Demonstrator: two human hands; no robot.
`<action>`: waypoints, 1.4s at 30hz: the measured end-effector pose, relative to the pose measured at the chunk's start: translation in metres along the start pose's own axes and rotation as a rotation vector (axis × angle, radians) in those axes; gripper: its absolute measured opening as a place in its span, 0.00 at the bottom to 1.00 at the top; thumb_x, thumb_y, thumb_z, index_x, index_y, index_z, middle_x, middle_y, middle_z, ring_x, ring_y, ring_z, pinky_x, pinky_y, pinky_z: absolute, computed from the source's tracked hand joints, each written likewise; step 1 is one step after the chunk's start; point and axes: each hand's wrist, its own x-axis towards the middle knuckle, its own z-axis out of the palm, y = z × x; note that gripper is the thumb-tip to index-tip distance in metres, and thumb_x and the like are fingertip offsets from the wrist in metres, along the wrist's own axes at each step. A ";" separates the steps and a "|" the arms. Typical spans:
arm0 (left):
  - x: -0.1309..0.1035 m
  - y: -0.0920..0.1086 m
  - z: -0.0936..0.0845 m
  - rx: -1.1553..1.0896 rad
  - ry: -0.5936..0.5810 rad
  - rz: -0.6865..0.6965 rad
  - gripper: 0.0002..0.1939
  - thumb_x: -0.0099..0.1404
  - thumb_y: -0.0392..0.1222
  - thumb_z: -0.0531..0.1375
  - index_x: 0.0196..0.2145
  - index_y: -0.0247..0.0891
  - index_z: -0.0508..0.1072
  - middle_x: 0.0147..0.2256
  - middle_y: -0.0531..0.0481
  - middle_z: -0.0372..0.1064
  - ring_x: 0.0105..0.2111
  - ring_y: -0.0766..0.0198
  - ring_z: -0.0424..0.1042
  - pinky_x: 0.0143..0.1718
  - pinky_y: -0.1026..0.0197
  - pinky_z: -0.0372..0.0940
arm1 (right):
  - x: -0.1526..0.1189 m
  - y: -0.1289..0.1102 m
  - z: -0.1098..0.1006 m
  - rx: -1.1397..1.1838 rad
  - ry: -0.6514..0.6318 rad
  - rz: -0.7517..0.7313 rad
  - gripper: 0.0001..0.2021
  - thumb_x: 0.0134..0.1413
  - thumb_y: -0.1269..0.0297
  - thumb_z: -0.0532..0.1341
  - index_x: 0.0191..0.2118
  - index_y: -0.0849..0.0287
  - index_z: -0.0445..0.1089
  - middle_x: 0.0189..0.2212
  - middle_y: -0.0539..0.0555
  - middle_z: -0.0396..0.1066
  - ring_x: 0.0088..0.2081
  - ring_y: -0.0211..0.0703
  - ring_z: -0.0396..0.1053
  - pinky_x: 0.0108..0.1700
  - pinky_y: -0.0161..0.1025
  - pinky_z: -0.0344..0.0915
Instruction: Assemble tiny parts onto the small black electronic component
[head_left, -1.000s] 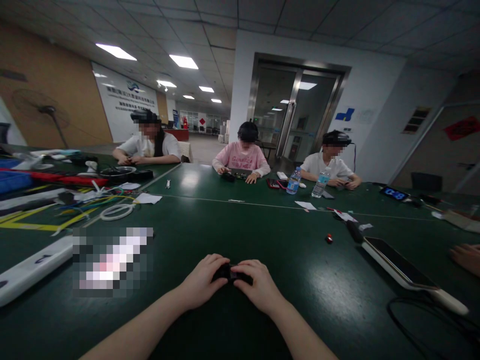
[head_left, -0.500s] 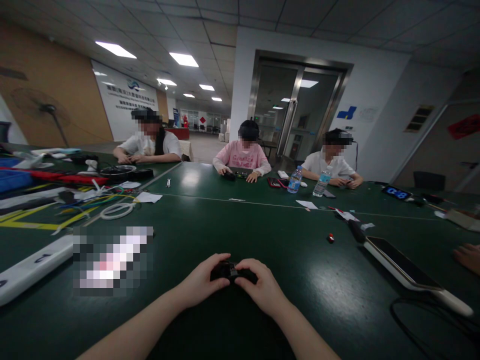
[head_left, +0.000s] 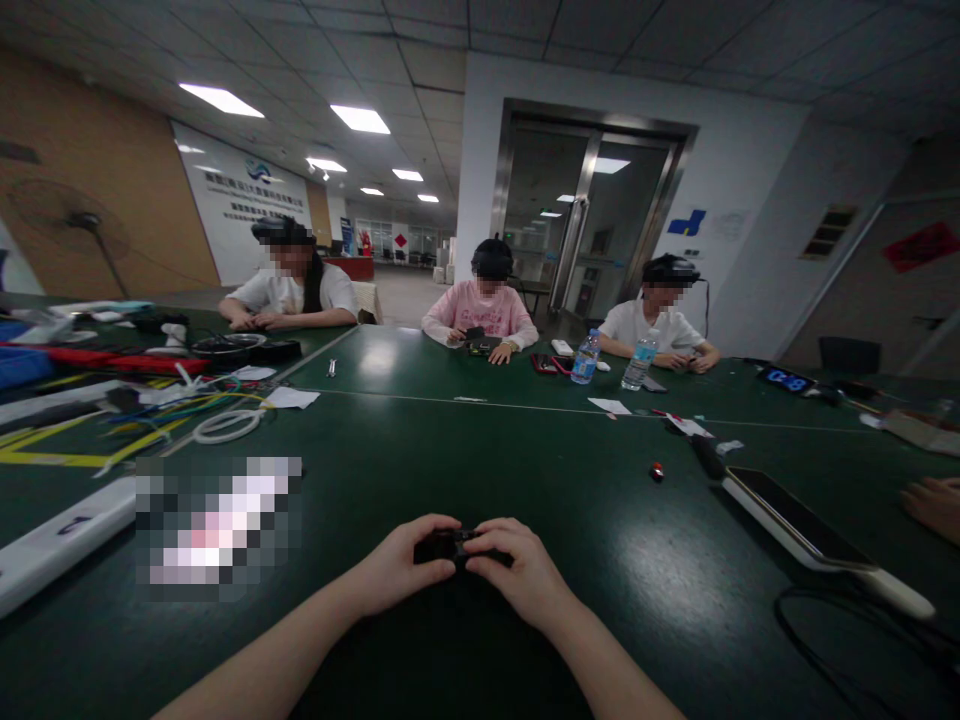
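Low over the near middle of the green table, both my hands close around a small black object (head_left: pixel 459 552), whose kind I cannot make out. My left hand (head_left: pixel 390 570) grips its left end, thumb below and fingers curled over the far side. At the other end, my right hand (head_left: pixel 529 575) pinches it between thumb and index finger. The two sets of fingertips almost meet at its middle. Much of the object is covered by my fingers, and the picture is dark there.
On my left lie a white power strip (head_left: pixel 71 540), a pixelated bright item (head_left: pixel 225 530) and tangled cables (head_left: pixel 225 425). A black-screened white device (head_left: pixel 799 520) and a small red item (head_left: pixel 657 472) are at right. Bottles (head_left: pixel 639 362) and three people are across the table; another person's hand (head_left: pixel 934 508) is at far right.
My right index finger now lies lower, close to the thumb, and the black object appears slightly turned. Across the table, the person in pink has raised a dark item. The view has shifted slightly.
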 end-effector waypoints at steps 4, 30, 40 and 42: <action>-0.002 0.004 -0.002 -0.010 -0.019 0.031 0.19 0.58 0.41 0.59 0.48 0.42 0.64 0.44 0.50 0.68 0.45 0.59 0.67 0.47 0.56 0.61 | -0.001 -0.001 -0.001 0.014 -0.001 -0.008 0.09 0.47 0.63 0.63 0.37 0.45 0.74 0.42 0.49 0.70 0.47 0.47 0.64 0.50 0.47 0.59; 0.002 -0.008 0.000 -0.161 -0.074 0.083 0.22 0.56 0.38 0.62 0.47 0.41 0.63 0.44 0.48 0.67 0.45 0.56 0.67 0.47 0.53 0.60 | -0.002 0.000 0.008 0.029 -0.017 -0.048 0.13 0.45 0.65 0.65 0.40 0.51 0.70 0.44 0.51 0.68 0.48 0.46 0.64 0.51 0.46 0.61; 0.000 -0.004 -0.001 -0.088 -0.080 0.042 0.21 0.56 0.38 0.61 0.48 0.42 0.63 0.44 0.49 0.66 0.44 0.58 0.67 0.46 0.54 0.62 | -0.003 -0.003 0.007 0.055 -0.031 -0.012 0.11 0.44 0.66 0.64 0.37 0.50 0.71 0.44 0.50 0.67 0.48 0.48 0.64 0.50 0.48 0.61; 0.000 -0.002 -0.002 -0.077 -0.084 0.038 0.21 0.56 0.37 0.61 0.47 0.42 0.63 0.44 0.50 0.67 0.44 0.58 0.67 0.46 0.55 0.62 | -0.004 -0.004 0.006 0.061 -0.041 -0.004 0.10 0.45 0.66 0.64 0.37 0.50 0.71 0.45 0.50 0.67 0.48 0.48 0.64 0.50 0.48 0.61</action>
